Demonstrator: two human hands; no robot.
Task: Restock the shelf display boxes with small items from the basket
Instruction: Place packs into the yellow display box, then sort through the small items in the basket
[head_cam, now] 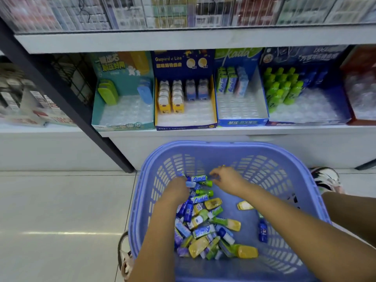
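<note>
A blue-violet plastic basket point(284, 163) stands on the floor below the shelf, holding a pile of small items point(205, 226) in yellow, green, blue and white. Both my hands are inside it at the far end. My left hand point(179, 187) grips a bunch of several small items, blue, white and green ones sticking out of its fist. My right hand point(227, 178) hovers beside that bunch with its fingers bent down, pinching at a small item near the green one. On the shelf stand several display boxes: teal point(122, 123), yellow-rimmed blue point(185, 124), blue-white point(242, 121) and dark blue point(305, 119).
A dark metal shelf upright point(67, 98) slants down to the floor left of the basket. A red box point(362, 119) sits at the shelf's far right. My shoes show at the basket's left point(125, 259) and right point(327, 180). Pale tiled floor point(61, 220) spreads to the left.
</note>
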